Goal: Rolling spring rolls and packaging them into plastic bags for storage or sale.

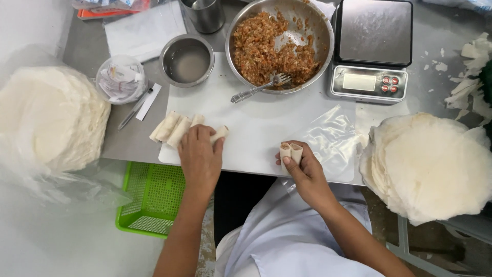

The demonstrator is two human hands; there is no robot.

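Four pale rolled wrappers (174,128) lie in a row at the white plastic cutting sheet's (256,123) left end, on the steel counter (128,141); the left hand (200,156) rests curled on the last; the right hand (302,169) pinches two small rolls (290,152) near the sheet's front edge; a loose pinch could, I judge, let them unroll or drop off the edge.

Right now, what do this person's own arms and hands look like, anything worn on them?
Both forearms are bare from the bottom edge of the picture up to the wrists. The left hand and the right hand wear no gloves, and no ring, watch or bracelet shows. No sleeve reaches either arm in view. A white apron or coat covers the lap below them.
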